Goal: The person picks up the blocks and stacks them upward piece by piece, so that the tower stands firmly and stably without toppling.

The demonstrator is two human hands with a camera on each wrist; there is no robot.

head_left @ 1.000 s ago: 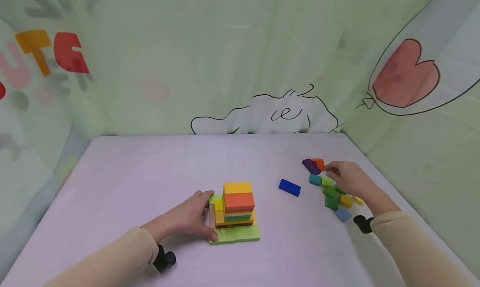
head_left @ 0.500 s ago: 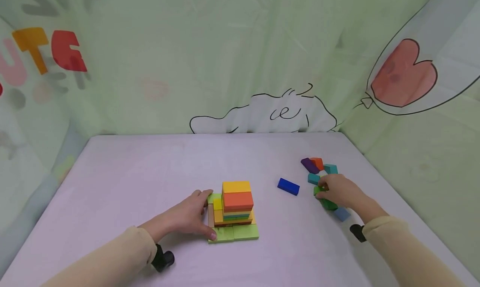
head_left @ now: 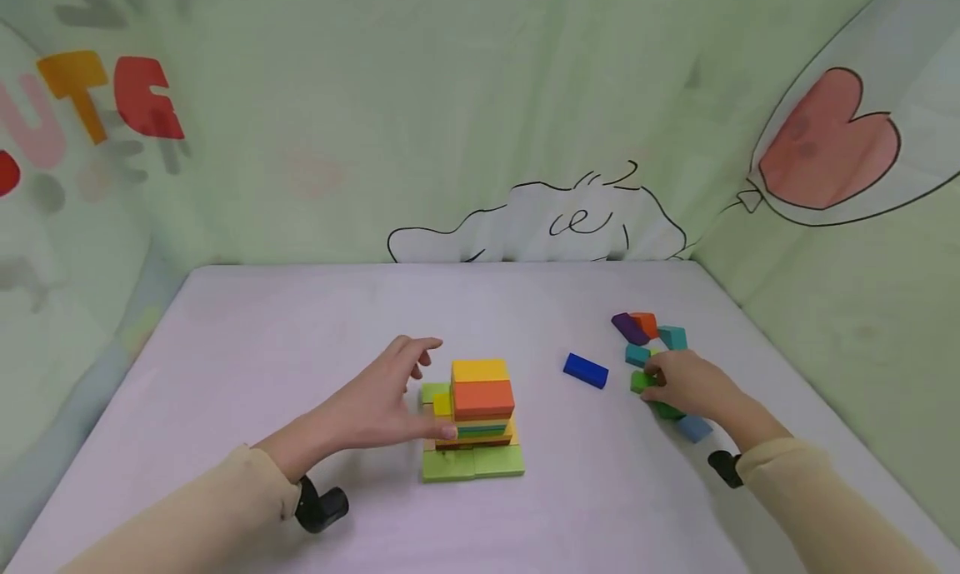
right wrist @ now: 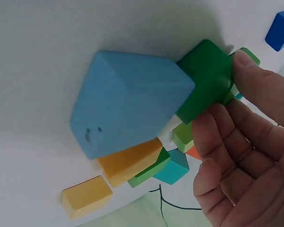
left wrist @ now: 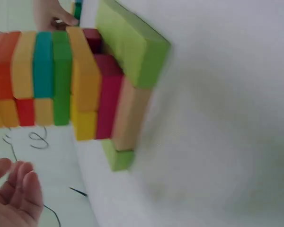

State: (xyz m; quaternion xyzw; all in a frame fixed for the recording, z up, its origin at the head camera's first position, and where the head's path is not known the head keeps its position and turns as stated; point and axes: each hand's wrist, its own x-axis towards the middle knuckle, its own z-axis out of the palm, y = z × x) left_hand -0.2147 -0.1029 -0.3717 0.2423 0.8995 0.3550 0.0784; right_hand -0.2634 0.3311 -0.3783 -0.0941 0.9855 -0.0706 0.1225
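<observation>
A stepped stack of colored wooden blocks point(head_left: 482, 399) stands on light green planks point(head_left: 498, 461) at the table's middle. My left hand point(head_left: 382, 399) is raised at the stack's left side, fingers apart and holding nothing, its thumb overlapping the stack in the head view. In the left wrist view the stack's layers show orange, teal, green, yellow and dark red. At the right, my right hand point(head_left: 693, 384) reaches into a group of loose blocks. Its thumb and curled fingers are around a green block point(head_left: 640, 381), with a darker green block point(right wrist: 206, 78) right at the fingertips.
A dark blue block point(head_left: 586, 371) lies alone between the stack and the group. Purple point(head_left: 630, 328), orange point(head_left: 645, 324) and teal point(head_left: 672, 337) blocks lie beyond my right hand. A light blue block point(head_left: 694, 428) lies nearer. A printed curtain point(head_left: 315, 141) rises behind the table.
My left hand has let go of the base's left side and lifted. My right hand has moved from the group's far side nearer, onto the green blocks.
</observation>
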